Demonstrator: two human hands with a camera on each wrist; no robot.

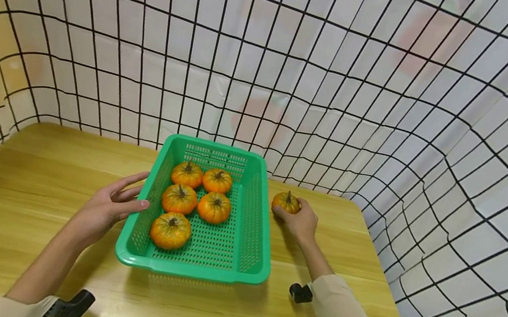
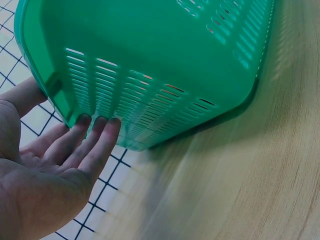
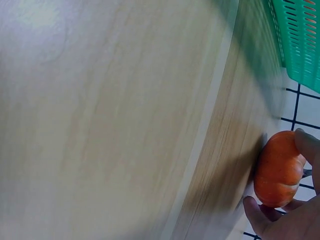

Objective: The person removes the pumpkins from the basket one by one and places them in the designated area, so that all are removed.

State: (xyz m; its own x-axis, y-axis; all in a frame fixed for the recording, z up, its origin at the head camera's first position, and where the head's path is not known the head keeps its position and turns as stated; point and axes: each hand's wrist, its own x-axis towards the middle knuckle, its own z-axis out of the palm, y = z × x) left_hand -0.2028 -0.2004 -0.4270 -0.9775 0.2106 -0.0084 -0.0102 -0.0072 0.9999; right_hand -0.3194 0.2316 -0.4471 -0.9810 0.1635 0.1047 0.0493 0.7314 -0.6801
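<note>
A green plastic basket (image 1: 263, 255) with slotted walls holds several small orange pumpkins (image 1: 179, 199), mostly toward its left side. My left hand (image 1: 112, 205) grips the basket's left rim; in the left wrist view the thumb hooks over the rim and the fingertips (image 2: 114, 122) press the outer slotted wall. To the right of the basket, my right hand (image 1: 299, 219) holds another small pumpkin (image 1: 286, 202) between thumb and fingers. The right wrist view shows that pumpkin (image 3: 280, 167) close to the tabletop; whether it touches the wood I cannot tell.
The wooden table (image 1: 27, 188) extends on both sides of the basket. A black wire grid (image 1: 250, 62) backed by pale sheeting stands along the back and both sides. Each wrist wears a black device, like the left one (image 1: 70, 307).
</note>
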